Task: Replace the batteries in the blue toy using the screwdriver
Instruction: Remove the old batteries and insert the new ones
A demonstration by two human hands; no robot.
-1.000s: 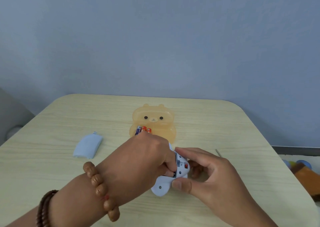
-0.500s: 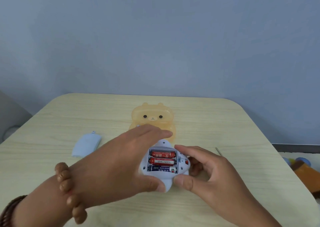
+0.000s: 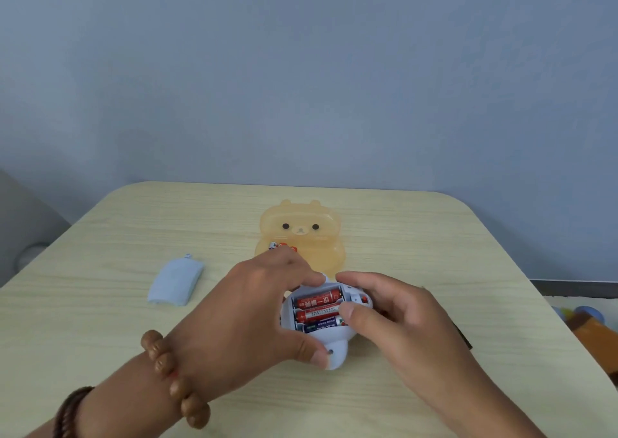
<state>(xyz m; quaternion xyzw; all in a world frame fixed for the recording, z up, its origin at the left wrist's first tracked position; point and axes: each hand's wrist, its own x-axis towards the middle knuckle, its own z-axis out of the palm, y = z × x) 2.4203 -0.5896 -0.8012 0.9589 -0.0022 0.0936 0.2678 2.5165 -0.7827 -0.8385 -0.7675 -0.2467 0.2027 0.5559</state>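
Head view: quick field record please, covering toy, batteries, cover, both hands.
toy: pale blue plastic toy, compartment open
batteries: three cylindrical batteries in it, two red, one dark blue
cover: pale blue plastic cover, off, on wooden table to the left
left hand: grips toy
right hand: holds toy, thumb on batteries
box: translucent orange bear-shaped box, behind toy

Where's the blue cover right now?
Head view: the blue cover lies on the table, left of the left hand holding the toy and the bear case, touching neither.
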